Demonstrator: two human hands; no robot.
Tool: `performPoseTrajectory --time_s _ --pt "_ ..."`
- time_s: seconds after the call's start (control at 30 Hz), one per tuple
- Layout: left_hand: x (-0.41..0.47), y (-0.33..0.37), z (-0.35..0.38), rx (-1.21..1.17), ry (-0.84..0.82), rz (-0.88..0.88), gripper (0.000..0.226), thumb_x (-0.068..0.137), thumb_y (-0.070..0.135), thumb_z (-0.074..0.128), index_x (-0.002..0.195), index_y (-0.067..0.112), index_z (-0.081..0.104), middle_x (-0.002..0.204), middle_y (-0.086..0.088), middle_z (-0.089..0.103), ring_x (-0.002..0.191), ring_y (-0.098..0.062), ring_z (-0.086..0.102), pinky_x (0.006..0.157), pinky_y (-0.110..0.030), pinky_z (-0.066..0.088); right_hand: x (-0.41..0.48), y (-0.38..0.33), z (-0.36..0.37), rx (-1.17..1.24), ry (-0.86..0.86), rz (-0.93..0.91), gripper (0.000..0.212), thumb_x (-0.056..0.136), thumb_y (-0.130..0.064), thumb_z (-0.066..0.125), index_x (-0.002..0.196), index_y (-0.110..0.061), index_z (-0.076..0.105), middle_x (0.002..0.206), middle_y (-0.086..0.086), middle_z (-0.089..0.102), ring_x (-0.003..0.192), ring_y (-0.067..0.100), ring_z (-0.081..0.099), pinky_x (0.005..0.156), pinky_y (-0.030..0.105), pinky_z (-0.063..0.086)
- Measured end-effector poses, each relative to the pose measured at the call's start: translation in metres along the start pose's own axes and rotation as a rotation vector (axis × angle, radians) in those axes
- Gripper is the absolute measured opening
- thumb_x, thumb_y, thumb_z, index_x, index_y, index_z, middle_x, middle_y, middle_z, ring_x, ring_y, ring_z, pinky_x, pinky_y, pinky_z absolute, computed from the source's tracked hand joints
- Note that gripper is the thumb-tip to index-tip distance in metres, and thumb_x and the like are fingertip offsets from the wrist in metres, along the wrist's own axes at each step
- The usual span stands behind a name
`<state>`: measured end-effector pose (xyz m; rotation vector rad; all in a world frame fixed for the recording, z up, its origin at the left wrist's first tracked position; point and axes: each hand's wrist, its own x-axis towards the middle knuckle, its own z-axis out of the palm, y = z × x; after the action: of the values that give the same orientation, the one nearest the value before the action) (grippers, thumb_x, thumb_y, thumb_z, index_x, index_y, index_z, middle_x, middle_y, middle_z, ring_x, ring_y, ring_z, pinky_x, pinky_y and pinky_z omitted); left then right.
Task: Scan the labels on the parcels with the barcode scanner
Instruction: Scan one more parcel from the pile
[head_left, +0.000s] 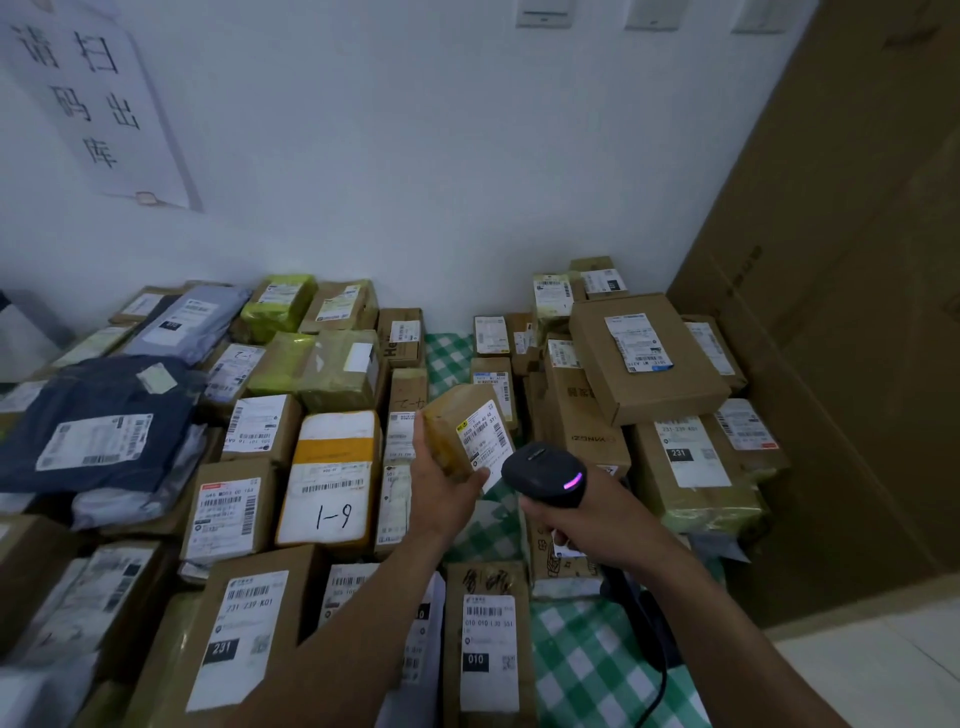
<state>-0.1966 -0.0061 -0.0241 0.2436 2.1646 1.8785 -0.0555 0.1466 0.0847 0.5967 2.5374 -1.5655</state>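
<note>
My left hand (441, 486) grips a small taped cardboard parcel (451, 423) from below and holds it up above the pile, its white barcode label (485, 434) tilted toward me. My right hand (582, 525) grips the handle of a black barcode scanner (545, 470). The scanner's head sits just right of the label's lower edge, and a purple light glows on its back. Its black cable (657, 670) runs down past my right forearm.
Several labelled parcels cover a green-checked cloth (587, 660): boxes such as the one marked 1-9 (332, 478) and dark mailer bags (98, 421) on the left, stacked cartons (647, 353) on the right. A tall cardboard sheet (841, 312) leans at the right. A white wall stands behind.
</note>
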Motion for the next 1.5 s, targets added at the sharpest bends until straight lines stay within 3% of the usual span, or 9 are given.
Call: performPoseTrajectory --time_s 0.33,0.47,0.57,0.73,0.87,0.97,1.1,1.27,1.5 --pt "-0.009 0.012 -0.007 0.044 -0.047 -0.056 0.12 0.083 0.008 0.083 0.159 0.051 0.001 0.154 0.0 0.048 0.137 -0.02 0.052 0.103 -0.05 0.054 0.004 0.004 0.001 0.055 -0.022 0.021 0.034 0.086 -0.046 0.079 0.116 -0.05 0.064 0.081 -0.01 0.076 0.073 0.008 0.07 0.076 0.039 0.058" --pt "0.0 0.026 -0.037 0.118 -0.053 -0.144 0.102 0.094 0.016 0.074 0.161 0.047 0.004 0.134 0.015 0.061 0.106 -0.007 0.065 0.089 -0.031 0.058 0.01 0.011 -0.001 0.094 -0.023 0.057 0.025 0.089 -0.043 0.079 0.111 -0.043 0.067 0.069 -0.013 0.072 0.062 0.002 0.064 0.069 0.034 0.051" --pt "0.008 0.028 -0.077 0.227 -0.052 -0.188 0.076 0.096 0.029 0.072 0.154 0.052 0.027 0.118 0.02 0.07 0.096 -0.008 0.07 0.096 -0.044 0.056 0.018 0.015 0.004 0.097 -0.026 0.067 0.036 0.083 -0.053 0.08 0.114 -0.041 0.067 0.072 -0.023 0.069 0.069 0.003 0.062 0.072 0.035 0.05" --pt "0.014 0.025 -0.129 0.124 0.108 -0.359 0.06 0.104 0.035 0.059 0.156 0.048 0.032 0.136 0.004 0.066 0.111 -0.027 0.064 0.106 -0.055 0.048 0.028 0.004 0.018 0.103 -0.077 0.039 0.034 0.091 -0.038 0.079 0.122 -0.031 0.067 0.074 -0.021 0.072 0.064 -0.005 0.063 0.062 0.019 0.048" --pt "0.01 0.02 -0.148 0.357 0.249 -0.291 0.052 0.109 0.029 0.047 0.159 0.03 0.034 0.148 -0.008 0.055 0.131 -0.033 0.054 0.107 -0.044 0.041 0.036 -0.008 0.03 0.111 -0.125 0.033 0.032 0.093 -0.032 0.078 0.123 -0.031 0.067 0.093 -0.002 0.078 0.079 0.013 0.071 0.072 0.034 0.056" --pt "0.005 0.013 -0.148 0.633 0.358 -0.202 0.053 0.104 0.017 0.048 0.156 0.019 0.036 0.142 -0.016 0.056 0.123 -0.037 0.057 0.094 -0.044 0.046 0.046 -0.013 0.038 0.099 -0.145 0.012 0.021 0.091 -0.031 0.079 0.108 -0.036 0.069 0.098 0.003 0.079 0.095 0.03 0.074 0.087 0.055 0.058" --pt "0.002 0.016 -0.128 0.825 0.421 0.039 0.044 0.104 0.028 0.052 0.146 0.018 0.049 0.151 -0.005 0.047 0.138 -0.028 0.042 0.108 -0.049 0.043 0.055 -0.011 0.043 0.094 -0.164 0.022 0.034 0.09 -0.037 0.08 0.12 -0.041 0.064 0.095 -0.008 0.079 0.09 0.019 0.075 0.084 0.048 0.06" --pt "0.014 0.02 -0.065 0.655 0.072 0.205 0.037 0.102 0.029 0.058 0.139 0.022 0.058 0.14 0.003 0.053 0.128 -0.014 0.049 0.101 -0.025 0.038 0.063 -0.011 0.026 0.128 -0.116 0.064 0.037 0.092 -0.033 0.078 0.127 -0.03 0.064 0.098 -0.01 0.076 0.074 -0.005 0.07 0.061 0.013 0.052" --pt "0.078 0.016 0.012 0.402 -0.179 -0.118 0.042 0.1 0.018 0.065 0.14 0.01 0.054 0.135 -0.007 0.06 0.121 -0.018 0.057 0.094 -0.025 0.043 0.087 0.003 -0.013 0.21 0.015 0.118 0.038 0.09 -0.031 0.079 0.121 -0.041 0.059 0.104 -0.025 0.063 0.093 -0.007 0.058 0.073 0.016 0.048"
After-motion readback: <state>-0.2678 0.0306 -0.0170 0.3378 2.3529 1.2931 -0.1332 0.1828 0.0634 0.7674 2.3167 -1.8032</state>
